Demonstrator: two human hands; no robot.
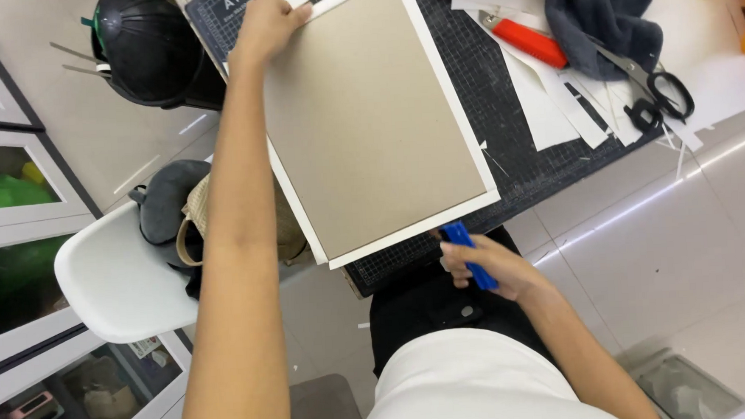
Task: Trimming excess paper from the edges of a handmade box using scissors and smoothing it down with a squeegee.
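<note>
Grey-brown cardboard sheet (368,116) on white backing, long axis running away from the person.
Left hand (265,28) presses its far corner flat; right hand (486,267) grips a blue knife (468,255) just beside the near edge.

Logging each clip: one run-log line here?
left hand: presses flat brown cardboard sheet | right hand: grips blue plastic cutter | dark cutting mat beneath

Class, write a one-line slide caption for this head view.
Left hand steadies grey card on cutting mat; right hand grips blue tool.

blue tool (469,264): my right hand (486,271) covers its middle; kind unclear.
cutting mat (504,126): far side cut off by frame edge.
</note>
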